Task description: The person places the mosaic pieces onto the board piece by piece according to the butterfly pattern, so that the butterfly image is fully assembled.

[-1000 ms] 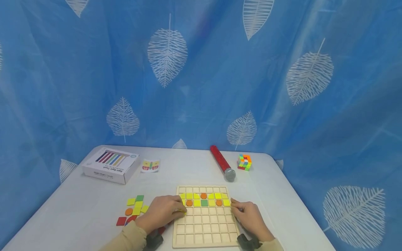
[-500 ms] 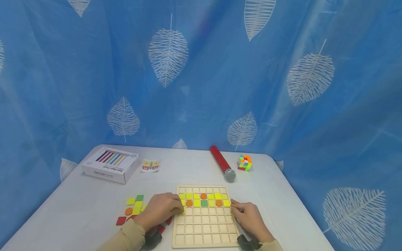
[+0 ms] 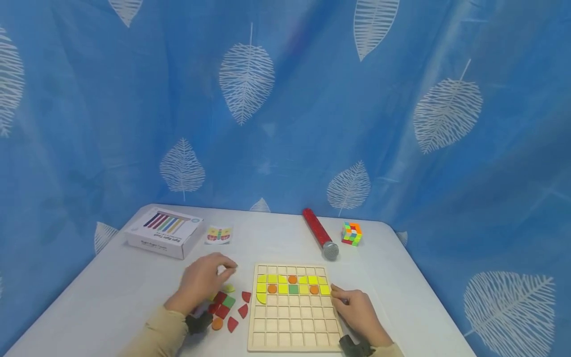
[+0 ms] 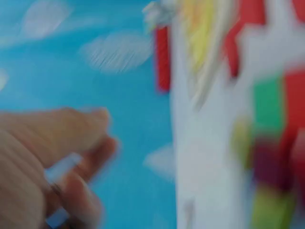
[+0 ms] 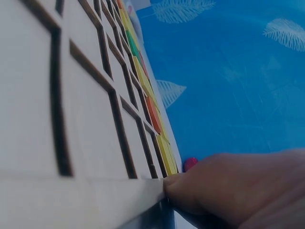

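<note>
1. Box [image 3: 165,234], far left of desk [image 3: 383,277]: lettering on it; last word looks like "Touch", rest too small to trust.
2. Left hand [image 3: 200,281]: loosely curled, nothing seen in it, near loose tiles.
3. Loose tiles [image 3: 223,311]: next move likely calls for picking one.
4. Wooden grid board [image 3: 291,312], desk centre: two rows full, one yellow piece [image 3: 261,298] below; step seems row-by-row filling.
5. Right hand [image 3: 359,315]: pinching board's right edge.
</note>
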The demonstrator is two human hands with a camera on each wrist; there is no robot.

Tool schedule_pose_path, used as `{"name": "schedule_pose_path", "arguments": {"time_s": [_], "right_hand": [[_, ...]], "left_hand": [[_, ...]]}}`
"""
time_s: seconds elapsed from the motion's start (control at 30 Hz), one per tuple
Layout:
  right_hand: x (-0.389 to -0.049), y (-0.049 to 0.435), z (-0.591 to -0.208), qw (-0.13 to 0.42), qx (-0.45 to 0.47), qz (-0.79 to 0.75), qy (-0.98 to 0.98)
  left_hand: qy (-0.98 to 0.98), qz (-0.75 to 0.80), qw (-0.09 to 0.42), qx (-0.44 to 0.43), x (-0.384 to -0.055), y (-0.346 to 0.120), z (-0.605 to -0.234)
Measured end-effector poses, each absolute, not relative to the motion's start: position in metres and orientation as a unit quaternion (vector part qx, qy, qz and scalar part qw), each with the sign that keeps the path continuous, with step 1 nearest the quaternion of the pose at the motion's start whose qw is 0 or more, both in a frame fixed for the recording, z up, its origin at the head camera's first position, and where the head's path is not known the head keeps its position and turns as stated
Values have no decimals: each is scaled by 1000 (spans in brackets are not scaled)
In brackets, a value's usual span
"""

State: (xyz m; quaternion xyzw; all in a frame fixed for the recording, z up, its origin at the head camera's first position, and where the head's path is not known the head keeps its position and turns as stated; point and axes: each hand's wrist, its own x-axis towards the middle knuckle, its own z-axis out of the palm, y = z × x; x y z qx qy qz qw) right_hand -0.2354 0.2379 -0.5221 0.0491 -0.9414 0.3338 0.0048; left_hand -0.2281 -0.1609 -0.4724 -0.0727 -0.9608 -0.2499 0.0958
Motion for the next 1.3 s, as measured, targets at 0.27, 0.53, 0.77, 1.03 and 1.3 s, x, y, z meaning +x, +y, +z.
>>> {"name": "schedule_pose_path", "arguments": {"time_s": [0.27,0.53,0.77,1.03,1.3], "right_hand": [[-235,237,-524,10,46,331,-943],[-235,237,-523,12,38,331,-943],[-233,236,-522,17,42,334,-942],[-234,238,-522,11,44,334,-942],[-235,236,-522,9,45,338,-940]], "left_hand": [[-945,-319,-13,76,-223,-244,-478],[-932,-340,-75,100,-228,-250,-495],[-933,-336,-79,101,-228,-248,-497],[-929,-349,-68,105,-228,-249,-496],[-935,-338,-57,93,-229,-253,-495]]}}
